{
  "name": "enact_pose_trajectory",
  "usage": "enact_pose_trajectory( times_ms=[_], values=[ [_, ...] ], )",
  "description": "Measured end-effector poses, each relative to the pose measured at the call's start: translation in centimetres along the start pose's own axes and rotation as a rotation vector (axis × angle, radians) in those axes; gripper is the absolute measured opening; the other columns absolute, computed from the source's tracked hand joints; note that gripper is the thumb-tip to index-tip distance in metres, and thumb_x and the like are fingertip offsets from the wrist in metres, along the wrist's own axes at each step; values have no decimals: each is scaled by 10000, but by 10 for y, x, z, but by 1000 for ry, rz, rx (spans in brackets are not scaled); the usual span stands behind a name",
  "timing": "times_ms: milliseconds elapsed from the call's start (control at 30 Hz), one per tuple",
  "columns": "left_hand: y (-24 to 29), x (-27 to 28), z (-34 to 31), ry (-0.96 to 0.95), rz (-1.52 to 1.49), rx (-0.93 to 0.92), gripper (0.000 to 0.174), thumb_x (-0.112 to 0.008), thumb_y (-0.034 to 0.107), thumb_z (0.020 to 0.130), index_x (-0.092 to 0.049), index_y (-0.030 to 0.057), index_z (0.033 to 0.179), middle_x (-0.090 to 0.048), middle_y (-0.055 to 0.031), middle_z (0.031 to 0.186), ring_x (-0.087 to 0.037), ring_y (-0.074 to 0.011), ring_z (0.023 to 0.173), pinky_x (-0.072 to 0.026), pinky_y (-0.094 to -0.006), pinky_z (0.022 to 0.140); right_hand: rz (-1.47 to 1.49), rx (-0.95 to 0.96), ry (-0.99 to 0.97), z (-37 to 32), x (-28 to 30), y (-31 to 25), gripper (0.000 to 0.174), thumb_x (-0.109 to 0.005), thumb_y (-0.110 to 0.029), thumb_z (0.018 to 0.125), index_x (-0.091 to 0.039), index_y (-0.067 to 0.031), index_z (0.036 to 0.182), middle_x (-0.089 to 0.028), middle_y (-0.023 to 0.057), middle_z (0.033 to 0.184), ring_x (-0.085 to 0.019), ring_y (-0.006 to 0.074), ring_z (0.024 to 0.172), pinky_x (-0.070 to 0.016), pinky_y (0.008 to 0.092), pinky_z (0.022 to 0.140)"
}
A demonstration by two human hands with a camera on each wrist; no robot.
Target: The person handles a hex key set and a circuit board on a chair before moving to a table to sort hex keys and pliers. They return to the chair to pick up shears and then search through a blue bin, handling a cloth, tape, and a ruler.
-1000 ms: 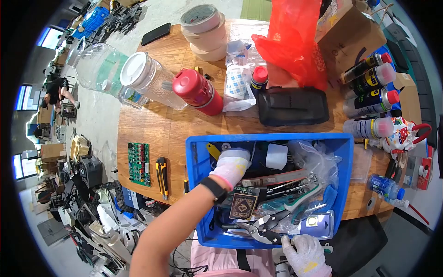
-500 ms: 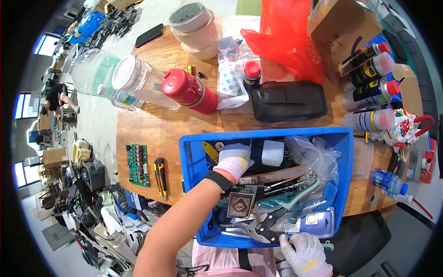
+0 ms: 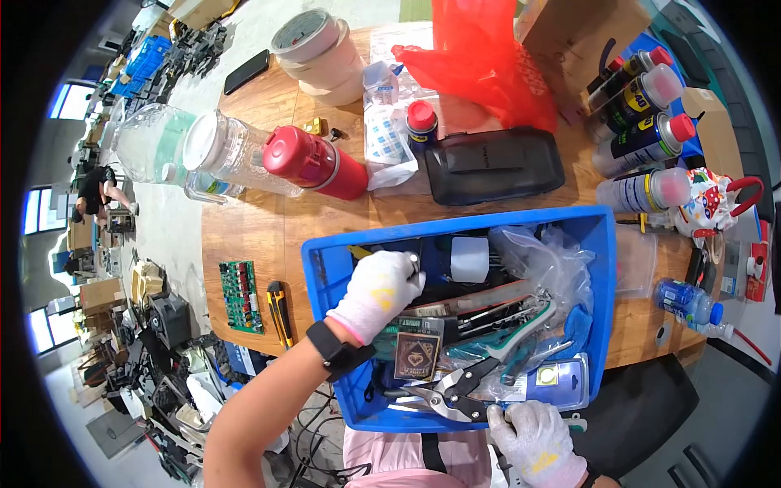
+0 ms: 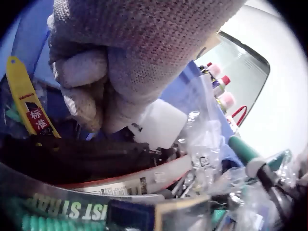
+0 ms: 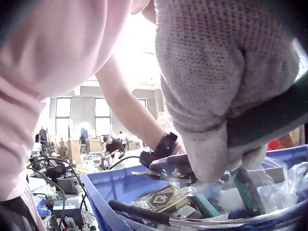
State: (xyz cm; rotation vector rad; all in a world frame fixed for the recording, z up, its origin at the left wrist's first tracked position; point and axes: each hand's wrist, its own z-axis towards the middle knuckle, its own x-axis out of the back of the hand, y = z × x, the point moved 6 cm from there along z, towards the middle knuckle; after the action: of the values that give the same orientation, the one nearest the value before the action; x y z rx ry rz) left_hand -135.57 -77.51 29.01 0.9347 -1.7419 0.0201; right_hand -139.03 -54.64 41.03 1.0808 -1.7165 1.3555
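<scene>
My gloved left hand is over the left part of the blue bin, fingers curled and fingertips together. A small silvery metal piece shows at its fingertips; the rest is hidden by the glove. Below the fingers in the left wrist view lie a yellow-handled tool and a dark long object. At the near rim, my gloved right hand grips a handle of green-handled shears, whose silver blades point left over the bin. A playing-card box lies beside the blades.
Behind the bin stand a black case, a red flask and a clear pitcher. Left of it lie a circuit board and a utility knife. Spray cans and a water bottle are at the right.
My left hand has risen from among the bin's contents and moved left, with a silvery piece now showing at its fingertips. My right hand stays on the shears; the head view has shifted slightly.
</scene>
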Motion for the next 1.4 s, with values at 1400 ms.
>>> enact_pose_trajectory(
  times_ms=[1400],
  values=[
    [76, -11, 7, -158, 324, -460, 167, -548, 223, 791, -628, 103, 876, -636, -114, 829, -638, -253, 752, -505, -385, 596, 15, 3, -6, -7, -13, 0, 321, -592, -146, 713, -553, -42, 1014, -480, 34, 809, -528, 175, 699, -401, 306, 561]
  ],
)
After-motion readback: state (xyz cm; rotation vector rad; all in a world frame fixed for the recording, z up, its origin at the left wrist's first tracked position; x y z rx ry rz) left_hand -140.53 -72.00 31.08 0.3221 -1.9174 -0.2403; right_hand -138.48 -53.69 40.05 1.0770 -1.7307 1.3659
